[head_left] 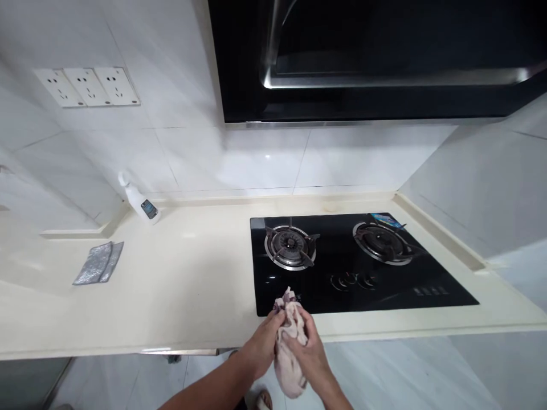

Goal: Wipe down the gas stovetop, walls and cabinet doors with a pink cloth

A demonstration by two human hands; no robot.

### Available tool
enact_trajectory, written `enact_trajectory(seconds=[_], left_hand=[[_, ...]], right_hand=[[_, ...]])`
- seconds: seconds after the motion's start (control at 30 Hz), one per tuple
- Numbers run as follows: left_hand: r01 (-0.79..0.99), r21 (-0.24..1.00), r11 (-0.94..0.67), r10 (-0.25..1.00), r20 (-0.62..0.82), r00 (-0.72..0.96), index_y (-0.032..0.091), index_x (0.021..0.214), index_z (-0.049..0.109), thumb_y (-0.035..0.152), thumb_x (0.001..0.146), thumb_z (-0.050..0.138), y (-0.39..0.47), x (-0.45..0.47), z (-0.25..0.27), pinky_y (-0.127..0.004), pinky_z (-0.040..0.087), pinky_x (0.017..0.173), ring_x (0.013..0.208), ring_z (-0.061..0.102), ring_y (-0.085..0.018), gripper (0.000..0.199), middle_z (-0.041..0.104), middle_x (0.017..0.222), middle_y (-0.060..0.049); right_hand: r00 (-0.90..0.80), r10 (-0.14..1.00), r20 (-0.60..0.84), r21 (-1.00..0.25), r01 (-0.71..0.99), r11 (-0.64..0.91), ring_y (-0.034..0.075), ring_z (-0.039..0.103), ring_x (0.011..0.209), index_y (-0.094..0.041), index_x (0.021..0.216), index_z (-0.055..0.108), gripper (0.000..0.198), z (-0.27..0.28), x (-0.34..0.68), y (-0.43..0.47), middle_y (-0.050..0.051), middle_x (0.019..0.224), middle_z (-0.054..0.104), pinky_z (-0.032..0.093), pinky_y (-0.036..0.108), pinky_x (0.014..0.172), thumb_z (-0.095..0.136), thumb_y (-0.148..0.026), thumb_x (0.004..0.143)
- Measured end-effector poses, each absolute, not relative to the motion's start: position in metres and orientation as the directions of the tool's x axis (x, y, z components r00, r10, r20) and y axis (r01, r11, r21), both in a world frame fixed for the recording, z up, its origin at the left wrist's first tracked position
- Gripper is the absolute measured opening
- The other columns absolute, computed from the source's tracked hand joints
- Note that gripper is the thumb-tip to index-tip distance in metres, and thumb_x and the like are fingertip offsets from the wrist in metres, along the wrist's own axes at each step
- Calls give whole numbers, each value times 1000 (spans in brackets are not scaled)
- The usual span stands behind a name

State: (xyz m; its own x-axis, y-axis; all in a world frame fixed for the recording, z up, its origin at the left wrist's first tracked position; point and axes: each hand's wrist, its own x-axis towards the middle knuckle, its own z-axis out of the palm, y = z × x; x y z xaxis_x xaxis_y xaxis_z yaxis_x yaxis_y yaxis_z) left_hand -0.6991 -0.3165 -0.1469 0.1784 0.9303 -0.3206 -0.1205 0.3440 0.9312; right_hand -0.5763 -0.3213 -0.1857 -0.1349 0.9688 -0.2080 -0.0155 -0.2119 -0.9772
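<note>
Both of my hands grip a crumpled pale pink cloth (290, 370) in front of the counter's front edge. My left hand (264, 345) is closed on the cloth's left side, thumb on top. On the other side my right hand (308, 348) has its fingers wrapped round the same cloth. The upper bunched end of the cloth overlaps the near edge of the black gas stove (333, 256) in view, and its lower end hangs down. Whether the cloth touches the stove I cannot tell.
Left of the stove runs the cream countertop (205, 285). A white spray bottle (141, 202) leans by the back wall, and a folded silver foil pad (98, 263) lies near the left. Above the stove hangs a black range hood (363, 102). Wall sockets (88, 87) are at upper left.
</note>
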Motion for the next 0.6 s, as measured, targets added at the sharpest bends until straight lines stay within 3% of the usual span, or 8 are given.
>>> enact_trajectory(seconds=[0.07,0.13,0.23,0.33,0.43,0.5,0.6], left_hand=[[-36,952,305,932,-291,217,25,140,54,60,96,42,-317,-702,-149,-45,53,101,117,65,-26,57,65,130,-13],[211,969,126,981,-154,121,25,133,59,52,93,54,-316,-726,-156,-47,46,111,131,55,-28,49,56,142,-14],[674,734,-87,977,195,-86,24,125,65,39,90,58,-318,-797,-176,-53,40,115,138,47,-31,39,52,145,-15],[915,401,50,923,330,-196,26,120,68,29,89,56,-334,-892,-193,-53,48,104,126,55,-32,33,59,135,-15],[952,158,263,898,319,-301,23,125,64,37,91,54,-363,-978,-198,-51,48,103,127,54,-33,38,59,136,-16],[931,64,360,888,281,-363,21,126,63,42,95,47,-382,-1016,-199,-52,46,104,131,52,-34,41,58,139,-17],[907,37,420,877,239,-416,23,130,62,45,97,39,-398,-1041,-204,-54,44,105,135,50,-34,46,57,143,-14]], right_hand=[[-4,989,-148,-984,99,-147,28,57,125,-26,135,49,65,-180,-545,-296,8,136,57,45,46,111,68,-41,74],[169,986,-7,-969,241,-48,30,53,129,-23,131,55,60,-179,-515,-268,10,138,54,41,46,114,65,-44,75],[252,947,198,-869,491,51,33,42,139,-18,134,55,62,-187,-490,-223,16,146,46,34,49,117,55,-50,82],[150,969,198,-673,740,23,38,32,144,-17,142,50,65,-201,-494,-186,19,155,37,30,61,115,44,-52,88],[102,976,191,-432,902,-9,44,34,139,-18,149,44,67,-216,-512,-171,19,157,36,29,74,106,40,-51,91],[87,963,254,-335,942,3,46,38,132,-16,149,43,67,-222,-519,-173,21,155,37,35,74,98,40,-50,92],[81,946,313,-278,961,9,46,42,123,-16,145,50,64,-226,-527,-188,23,149,41,45,67,84,42,-50,91]])
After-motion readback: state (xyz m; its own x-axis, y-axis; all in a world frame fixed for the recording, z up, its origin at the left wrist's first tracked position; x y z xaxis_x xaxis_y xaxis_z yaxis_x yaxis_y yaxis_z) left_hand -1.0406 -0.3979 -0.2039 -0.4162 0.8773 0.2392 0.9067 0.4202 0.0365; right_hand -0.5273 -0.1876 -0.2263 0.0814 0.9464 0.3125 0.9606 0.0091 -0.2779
